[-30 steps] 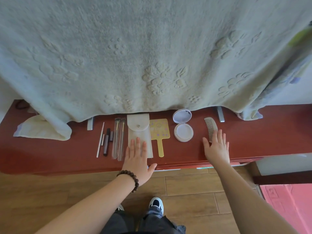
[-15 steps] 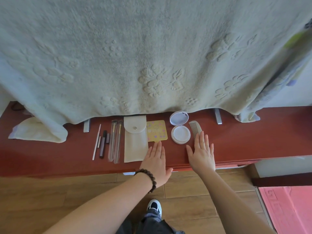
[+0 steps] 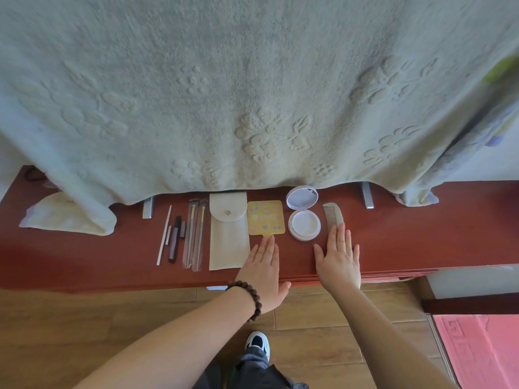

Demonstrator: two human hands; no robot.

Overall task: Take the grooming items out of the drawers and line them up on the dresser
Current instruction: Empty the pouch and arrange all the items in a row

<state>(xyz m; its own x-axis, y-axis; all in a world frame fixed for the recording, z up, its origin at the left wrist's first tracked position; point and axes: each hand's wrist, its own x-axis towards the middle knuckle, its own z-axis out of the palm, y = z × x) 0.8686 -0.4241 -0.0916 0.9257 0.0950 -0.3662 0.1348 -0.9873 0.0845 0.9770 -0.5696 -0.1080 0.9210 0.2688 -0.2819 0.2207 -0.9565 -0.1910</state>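
Note:
A row of grooming items lies on the red dresser top (image 3: pixel 421 237): a thin white stick (image 3: pixel 163 235), a dark pencil (image 3: pixel 174 238), wrapped brushes (image 3: pixel 194 234), a cream pouch (image 3: pixel 229 230), a yellow hand mirror (image 3: pixel 266 217), an open round compact (image 3: pixel 304 213) and a pale comb (image 3: pixel 333 216). My left hand (image 3: pixel 262 272) lies flat over the mirror's handle, beside the pouch. My right hand (image 3: pixel 338 255) lies flat with its fingertips on the comb's near end. Both hands hold nothing.
A large pale towel (image 3: pixel 252 94) hangs over the back of the dresser, with grey metal feet (image 3: pixel 367 195) showing beneath it. A folded cloth (image 3: pixel 67 217) lies at the left. Wooden floor, my shoe (image 3: pixel 257 342) and a pink mat (image 3: pixel 483 352) are below.
My left hand slid right from the pouch to the mirror's handle. My right hand pushed the comb left, closer to the compact. The items now sit closer together.

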